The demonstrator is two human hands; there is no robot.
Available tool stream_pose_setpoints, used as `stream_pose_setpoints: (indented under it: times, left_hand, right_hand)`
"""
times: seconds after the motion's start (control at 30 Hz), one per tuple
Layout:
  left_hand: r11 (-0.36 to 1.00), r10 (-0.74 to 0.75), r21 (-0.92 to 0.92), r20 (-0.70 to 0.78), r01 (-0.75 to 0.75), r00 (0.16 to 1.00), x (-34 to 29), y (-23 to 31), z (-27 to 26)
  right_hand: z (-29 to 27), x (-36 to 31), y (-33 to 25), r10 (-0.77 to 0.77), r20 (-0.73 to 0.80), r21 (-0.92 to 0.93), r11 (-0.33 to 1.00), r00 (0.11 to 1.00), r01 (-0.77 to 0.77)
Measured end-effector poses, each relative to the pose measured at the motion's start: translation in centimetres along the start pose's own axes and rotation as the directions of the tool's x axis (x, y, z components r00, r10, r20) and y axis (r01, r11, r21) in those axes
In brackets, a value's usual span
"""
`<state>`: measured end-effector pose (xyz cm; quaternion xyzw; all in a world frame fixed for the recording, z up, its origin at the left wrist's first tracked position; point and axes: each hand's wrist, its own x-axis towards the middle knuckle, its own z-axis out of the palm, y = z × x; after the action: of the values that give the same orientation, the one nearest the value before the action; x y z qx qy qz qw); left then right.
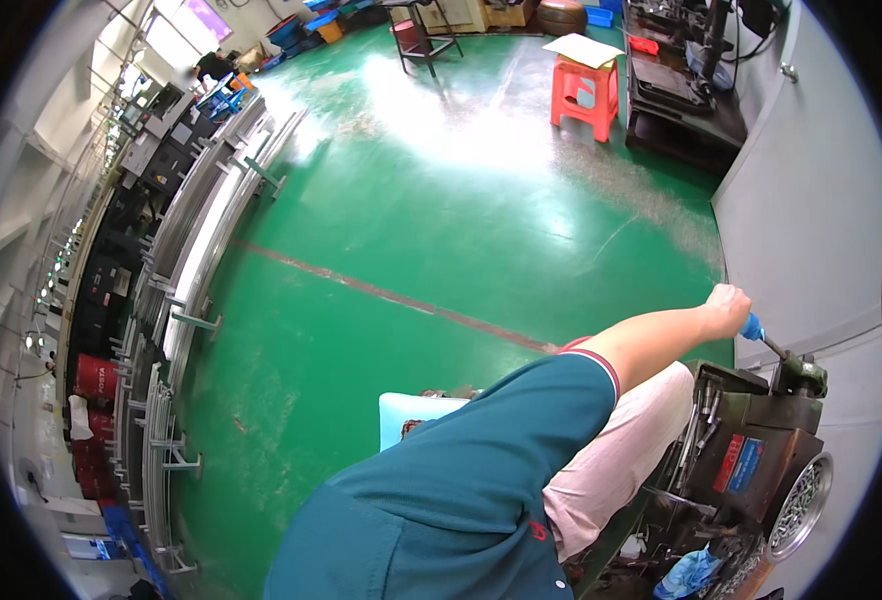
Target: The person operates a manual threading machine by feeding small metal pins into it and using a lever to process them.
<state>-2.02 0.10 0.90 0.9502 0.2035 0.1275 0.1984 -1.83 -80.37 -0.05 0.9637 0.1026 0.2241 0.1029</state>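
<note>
My left arm, in a teal short sleeve, reaches out to the right side of the picture. At its end my left hand [728,308] is closed around a lever with a blue grip [753,327]. The lever's metal rod runs down to a green fitting on a dark, oily machine [761,415]. That machine carries a red and blue plate on its side, with a round patterned silver wheel [801,506] beside it. A crumpled blue cloth [688,574] lies low on the machine. My right hand does not show.
Green floor stretches ahead, crossed by a brown strip [391,296]. Long metal bars lie on a rack [186,320] at the left. A red stool [586,100] with papers stands far right near dark machinery [676,100]. A grey wall panel [811,190] borders the right.
</note>
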Motion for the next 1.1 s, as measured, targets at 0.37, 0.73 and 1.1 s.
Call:
stream_pose_setpoints:
  times: [0.37, 0.73, 1.1]
  left_hand:
    - [0.998, -0.065, 0.023, 0.101, 0.063, 0.993, 0.0, 2.1, -1.0]
    - [0.997, 0.005, 0.077, 0.064, -0.010, 0.998, 0.7, 2.8, 0.6]
    - [0.997, 0.012, 0.080, 0.059, -0.017, 0.998, 0.7, 2.7, 0.7]
  right_hand:
    - [-15.0, -3.8, -12.7, 0.589, 0.335, -0.121, 0.801, 0.736, -0.586]
    - [-14.2, -6.4, -11.3, 0.554, 0.217, -0.228, 0.829, 0.804, -0.510]
    - [-14.1, -6.0, -12.0, 0.584, 0.221, -0.241, 0.809, 0.781, -0.537]
